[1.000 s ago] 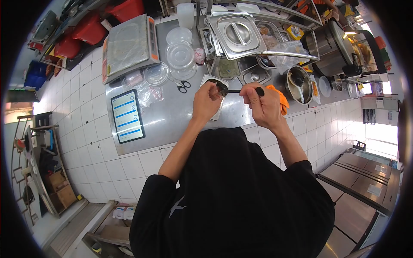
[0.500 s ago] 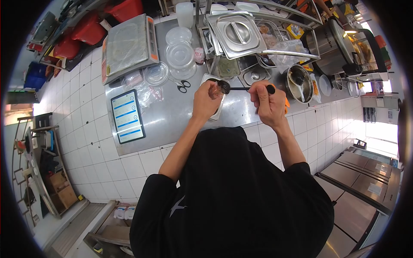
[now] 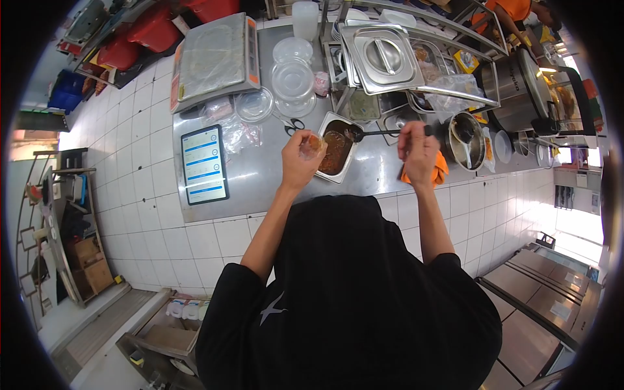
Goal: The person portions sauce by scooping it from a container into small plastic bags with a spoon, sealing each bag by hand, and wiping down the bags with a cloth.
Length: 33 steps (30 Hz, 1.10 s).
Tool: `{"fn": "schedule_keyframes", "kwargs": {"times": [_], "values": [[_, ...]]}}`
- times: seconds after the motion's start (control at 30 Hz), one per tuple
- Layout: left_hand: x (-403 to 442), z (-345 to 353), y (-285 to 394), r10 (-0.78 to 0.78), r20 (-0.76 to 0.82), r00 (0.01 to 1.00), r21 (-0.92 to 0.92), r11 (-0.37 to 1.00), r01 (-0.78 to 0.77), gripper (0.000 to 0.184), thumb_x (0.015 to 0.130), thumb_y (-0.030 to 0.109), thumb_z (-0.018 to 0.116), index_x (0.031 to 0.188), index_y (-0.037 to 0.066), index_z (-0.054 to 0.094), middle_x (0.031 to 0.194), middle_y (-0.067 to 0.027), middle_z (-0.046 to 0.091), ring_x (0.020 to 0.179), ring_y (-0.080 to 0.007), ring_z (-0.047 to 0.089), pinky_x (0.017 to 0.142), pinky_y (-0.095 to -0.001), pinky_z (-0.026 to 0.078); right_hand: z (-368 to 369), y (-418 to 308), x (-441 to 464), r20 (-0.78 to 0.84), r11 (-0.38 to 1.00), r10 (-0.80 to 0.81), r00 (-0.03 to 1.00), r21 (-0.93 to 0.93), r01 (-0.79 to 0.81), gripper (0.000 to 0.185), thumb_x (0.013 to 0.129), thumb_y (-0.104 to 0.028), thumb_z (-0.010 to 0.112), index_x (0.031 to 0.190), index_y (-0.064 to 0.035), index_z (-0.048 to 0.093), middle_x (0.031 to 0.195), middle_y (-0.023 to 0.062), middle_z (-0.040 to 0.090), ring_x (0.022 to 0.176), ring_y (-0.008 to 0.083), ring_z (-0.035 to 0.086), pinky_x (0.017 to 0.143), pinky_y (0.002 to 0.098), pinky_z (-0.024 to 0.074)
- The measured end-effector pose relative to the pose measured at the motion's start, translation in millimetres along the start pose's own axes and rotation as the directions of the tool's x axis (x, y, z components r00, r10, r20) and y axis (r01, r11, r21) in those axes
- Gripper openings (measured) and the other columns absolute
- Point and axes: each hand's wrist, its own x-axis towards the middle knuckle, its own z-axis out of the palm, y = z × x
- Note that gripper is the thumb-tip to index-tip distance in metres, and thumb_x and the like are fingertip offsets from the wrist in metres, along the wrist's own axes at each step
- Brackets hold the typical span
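Note:
My left hand is closed around a small clear plastic cup with reddish-brown contents, held at the left edge of a rectangular steel pan. Reddish-brown sauce lies in that pan. A black-handled ladle reaches sideways over the pan's right rim, its head at the sauce. My right hand, slightly blurred, is at the far end of the handle with its fingers curled around it. Beneath my right wrist lies an orange cloth.
A tablet and scissors lie on the steel table. Clear lids and a scale stand behind. A steel pot with utensils is at right, below a rack with a lidded pan. Another person's arm shows at the back.
The ladle's head has moved from my left hand to over the pan, and its sauce is now uncovered to view. My hands have moved apart. The whole view has shifted slightly.

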Motion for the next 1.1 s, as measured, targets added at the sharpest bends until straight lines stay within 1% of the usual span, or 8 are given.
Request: {"fn": "schedule_keyframes", "kwargs": {"times": [0.1, 0.37, 0.53, 0.6, 0.67, 0.73, 0.8, 1.1], "values": [[-2.9, -14.4, 26.8, 0.018, -0.030, 0.999, -0.111, 0.994, -0.021, 0.024, 0.086, 0.000, 0.077, 0.101, 0.003, 0.058, 0.092, -0.0022, 0.060, 0.083, -0.0085, 0.056, 0.077, -0.0240, 0.046, 28.5, 54.3, 0.4, 0.054, 0.946, 0.065, 0.996, -0.322, -0.044, 0.043, 0.110, -0.034, 0.045, 0.089, -0.0036, 0.067, 0.062, 0.0000, 0.058, 0.055, 0.0083, 0.054, 0.052, 0.0267, 0.0425], [-11.9, -5.5, 40.6, -0.056, 0.014, 0.998, -0.322, 0.945, 0.058, 0.022, 0.089, -0.002, 0.074, 0.099, 0.005, 0.056, 0.092, -0.0008, 0.059, 0.082, -0.0061, 0.054, 0.077, -0.0224, 0.044, 47.9, 112.0, 5.4, 0.244, 0.957, 0.124, 0.962, -0.286, -0.051, 0.039, 0.110, -0.032, 0.045, 0.101, -0.0011, 0.068, 0.065, 0.0013, 0.062, 0.057, 0.0085, 0.054, 0.056, 0.0268, 0.0433], [-0.8, -1.6, 43.1, -0.150, 0.259, 0.954, -0.569, 0.774, 0.276, 0.023, 0.090, -0.002, 0.072, 0.104, 0.006, 0.055, 0.091, -0.0025, 0.059, 0.082, -0.0097, 0.057, 0.072, -0.0264, 0.049, -11.7, 96.3, 7.3, 0.193, 0.882, 0.268, 0.944, -0.444, -0.159, 0.042, 0.100, -0.035, 0.054, 0.108, 0.0039, 0.067, 0.068, 0.0146, 0.063, 0.070, 0.0247, 0.068, 0.070, 0.0398, 0.0514], [1.7, -6.0, 56.4, -0.228, 0.451, 0.863, -0.687, 0.529, 0.498, 0.027, 0.088, -0.001, 0.073, 0.106, 0.008, 0.054, 0.090, -0.0044, 0.059, 0.082, -0.0155, 0.059, 0.067, -0.0311, 0.052, -55.1, 99.0, 2.3, -0.021, 0.581, 0.351, 0.936, -0.779, -0.235, 0.040, 0.096, -0.032, 0.053, 0.112, 0.0024, 0.066, 0.080, 0.0184, 0.066, 0.082, 0.0335, 0.069, 0.077, 0.0456, 0.0515], [1.1, -5.4, 58.4, -0.214, 0.526, 0.823, -0.706, 0.429, 0.563, 0.027, 0.088, -0.001, 0.072, 0.106, 0.008, 0.055, 0.090, -0.0041, 0.059, 0.081, -0.0167, 0.060, 0.067, -0.0313, 0.052, -108.9, 162.5, -17.6, -0.150, 0.089, -0.030, 0.988, -0.985, -0.147, 0.039, 0.095, -0.032, 0.056, 0.112, 0.0009, 0.066, 0.093, 0.0213, 0.066, 0.094, 0.0409, 0.065, 0.082, 0.0491, 0.0510], [3.1, -1.0, 57.0, -0.216, 0.573, 0.791, -0.721, 0.327, 0.611, 0.028, 0.087, -0.001, 0.073, 0.106, 0.009, 0.055, 0.089, -0.0037, 0.058, 0.081, -0.0167, 0.059, 0.067, -0.0310, 0.052, -117.9, 177.5, -42.4, -0.232, 0.013, -0.222, 0.947, -0.972, -0.235, 0.036, 0.094, -0.030, 0.058, 0.111, 0.0005, 0.066, 0.099, 0.0215, 0.064, 0.097, 0.0409, 0.063, 0.084, 0.0497, 0.0505], [4.7, 5.2, 55.1, -0.244, 0.599, 0.763, -0.730, 0.227, 0.645, 0.029, 0.087, 0.000, 0.074, 0.106, 0.010, 0.055, 0.087, -0.0031, 0.057, 0.080, -0.0155, 0.059, 0.065, -0.0302, 0.052, -132.6, 186.1, -59.5, -0.252, 0.098, -0.241, 0.937, -0.967, -0.235, 0.032, 0.093, -0.027, 0.060, 0.109, 0.0002, 0.066, 0.100, 0.0210, 0.064, 0.096, 0.0405, 0.063, 0.084, 0.0494, 0.0507], [13.9, 66.2, 46.1, -0.108, 0.452, 0.885, -0.293, 0.919, 0.262, 0.025, 0.088, -0.003, 0.071, 0.102, 0.007, 0.053, 0.087, 0.0021, 0.054, 0.075, -0.0061, 0.051, 0.063, -0.0226, 0.042, -97.7, 82.1, -67.4, -0.360, 0.940, -0.040, 0.932, -0.331, -0.087, 0.019, 0.097, -0.016, 0.066, 0.102, 0.0024, 0.066, 0.089, 0.0081, 0.070, 0.080, 0.0138, 0.065, 0.074, 0.0290, 0.0519]]}}
